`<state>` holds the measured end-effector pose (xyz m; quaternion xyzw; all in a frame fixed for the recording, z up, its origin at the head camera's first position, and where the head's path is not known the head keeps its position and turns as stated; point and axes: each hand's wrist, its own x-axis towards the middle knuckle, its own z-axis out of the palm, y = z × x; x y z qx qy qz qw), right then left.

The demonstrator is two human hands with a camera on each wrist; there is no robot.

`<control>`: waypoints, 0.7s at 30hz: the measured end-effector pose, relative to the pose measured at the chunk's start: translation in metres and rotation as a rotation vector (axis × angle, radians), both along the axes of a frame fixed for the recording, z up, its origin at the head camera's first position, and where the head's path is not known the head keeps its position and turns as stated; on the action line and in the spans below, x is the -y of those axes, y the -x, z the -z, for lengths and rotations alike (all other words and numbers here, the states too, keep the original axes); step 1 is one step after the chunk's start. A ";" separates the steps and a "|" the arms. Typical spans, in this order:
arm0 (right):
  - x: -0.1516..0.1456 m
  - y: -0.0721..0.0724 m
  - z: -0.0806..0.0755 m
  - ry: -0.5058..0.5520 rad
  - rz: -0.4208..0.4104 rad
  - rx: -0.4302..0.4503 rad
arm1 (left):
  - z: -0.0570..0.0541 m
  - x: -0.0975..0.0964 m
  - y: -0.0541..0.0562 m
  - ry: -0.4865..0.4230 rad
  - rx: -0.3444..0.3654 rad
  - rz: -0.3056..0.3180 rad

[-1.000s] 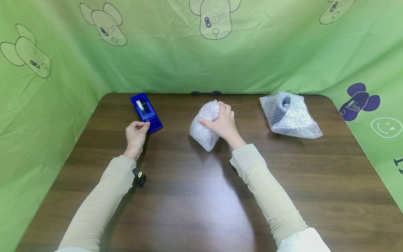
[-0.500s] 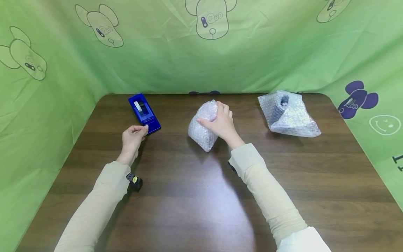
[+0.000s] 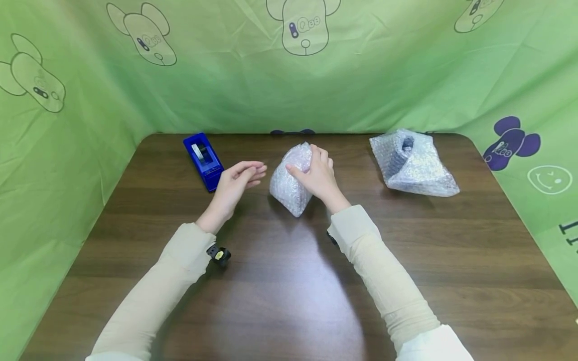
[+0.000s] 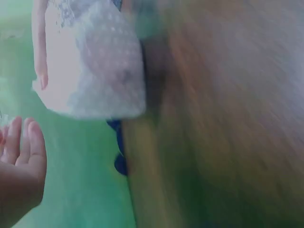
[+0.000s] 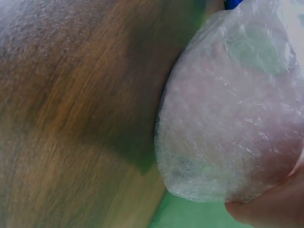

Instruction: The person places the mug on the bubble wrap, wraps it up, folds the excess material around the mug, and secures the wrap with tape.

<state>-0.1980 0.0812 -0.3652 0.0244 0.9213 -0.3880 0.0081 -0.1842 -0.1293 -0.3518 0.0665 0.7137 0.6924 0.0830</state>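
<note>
My right hand (image 3: 319,178) grips a bubble-wrap bundle (image 3: 289,185) on the table, its thumb over the near face and its fingers round the far right side. In the right wrist view the bubble wrap (image 5: 223,118) fills the right half; what lies inside is hidden. My left hand (image 3: 232,188) is raised just left of the bundle, apart from it. At its fingertips, in the left wrist view, shows a small clear piece (image 4: 4,119), seemingly tape, pinched there. Behind that hand lies a flat blue tape dispenser (image 3: 205,160), partly covered by it.
A bubble-wrap pouch (image 3: 415,165) with a rolled opening lies at the back right of the wooden table (image 3: 280,281). A green printed curtain (image 3: 226,80) hangs along the back and both sides.
My left hand has left the near end of the blue dispenser and swung right, towards the bundle. My right hand keeps its hold, and the bundle stays in place.
</note>
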 end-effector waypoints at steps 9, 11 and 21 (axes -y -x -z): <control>-0.001 -0.001 -0.003 0.026 -0.005 0.004 | -0.003 -0.035 0.012 -0.083 -0.084 0.112; -0.002 0.000 -0.003 0.023 -0.008 0.003 | -0.003 -0.042 0.015 -0.122 -0.077 0.122; -0.005 0.000 -0.005 -0.029 -0.077 0.010 | -0.008 -0.054 0.024 -0.117 -0.041 0.157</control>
